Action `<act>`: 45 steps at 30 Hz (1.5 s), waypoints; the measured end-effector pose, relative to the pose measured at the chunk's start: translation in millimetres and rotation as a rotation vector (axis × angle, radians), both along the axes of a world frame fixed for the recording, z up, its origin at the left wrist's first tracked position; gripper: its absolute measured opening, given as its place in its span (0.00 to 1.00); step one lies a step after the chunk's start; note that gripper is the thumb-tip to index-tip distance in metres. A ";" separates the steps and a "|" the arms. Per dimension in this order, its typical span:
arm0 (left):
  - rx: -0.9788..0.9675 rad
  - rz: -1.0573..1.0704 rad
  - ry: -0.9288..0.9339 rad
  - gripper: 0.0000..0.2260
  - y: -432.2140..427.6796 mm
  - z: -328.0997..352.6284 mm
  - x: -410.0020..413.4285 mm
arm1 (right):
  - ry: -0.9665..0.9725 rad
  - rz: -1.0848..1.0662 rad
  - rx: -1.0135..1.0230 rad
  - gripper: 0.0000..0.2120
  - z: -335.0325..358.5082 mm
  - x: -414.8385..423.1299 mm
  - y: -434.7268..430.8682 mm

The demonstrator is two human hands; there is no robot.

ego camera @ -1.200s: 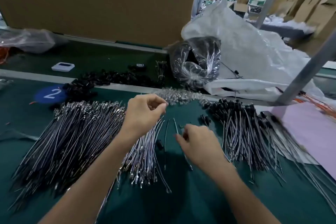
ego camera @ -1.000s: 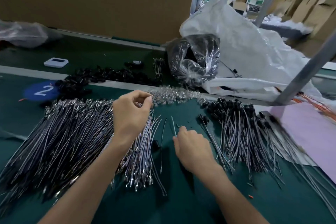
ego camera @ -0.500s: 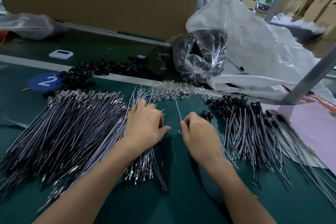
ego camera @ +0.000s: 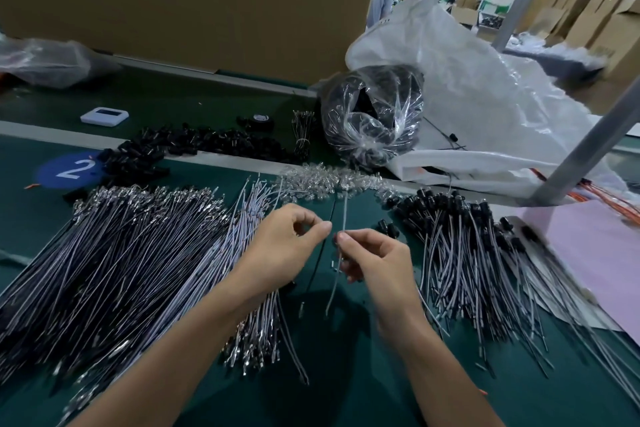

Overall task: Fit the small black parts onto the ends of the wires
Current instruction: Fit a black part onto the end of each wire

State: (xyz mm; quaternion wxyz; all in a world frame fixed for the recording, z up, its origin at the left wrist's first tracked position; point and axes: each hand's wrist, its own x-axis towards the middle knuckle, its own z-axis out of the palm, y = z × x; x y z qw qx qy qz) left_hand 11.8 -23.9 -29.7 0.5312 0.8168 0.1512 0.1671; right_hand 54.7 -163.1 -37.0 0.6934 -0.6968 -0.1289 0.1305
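**A wire (ego camera: 344, 215) pinched upright over the green tabletop (ego camera: 346, 374)**

The right hand (ego camera: 374, 260) pinches the grey wire between thumb and forefinger. Just beside it, the left hand (ego camera: 284, 250) curls thumb toward forefinger; whether it holds anything cannot be told. Bare wires (ego camera: 121, 253) heap left of the left hand, and capped wires (ego camera: 460, 253) lie right of the right. Loose black parts (ego camera: 207, 144) lie beyond both hands, before a cardboard wall (ego camera: 190, 0) and stacked cartons (ego camera: 588, 10).
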 end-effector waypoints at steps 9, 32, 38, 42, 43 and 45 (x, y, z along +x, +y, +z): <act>-0.263 -0.066 -0.046 0.05 -6.0 4.1 -1.8 | 0.105 0.083 0.185 0.06 0.9 -9.2 8.6; -0.594 0.094 -0.320 0.05 1.9 14.4 -13.0 | 0.114 0.165 0.192 0.06 9.2 -7.8 3.2; -0.603 0.092 -0.300 0.03 3.6 15.9 -14.5 | 0.054 0.146 0.131 0.08 9.0 -6.9 2.5; -0.661 0.052 -0.276 0.07 5.9 16.6 -16.1 | -0.009 0.106 0.090 0.08 10.8 -5.1 0.8; -0.691 0.039 -0.267 0.08 6.1 16.9 -16.1 | -0.020 0.095 0.089 0.08 11.4 -4.2 0.2; -0.763 0.010 -0.247 0.08 6.4 17.1 -15.3 | -0.044 0.077 0.088 0.07 12.2 -2.9 -0.8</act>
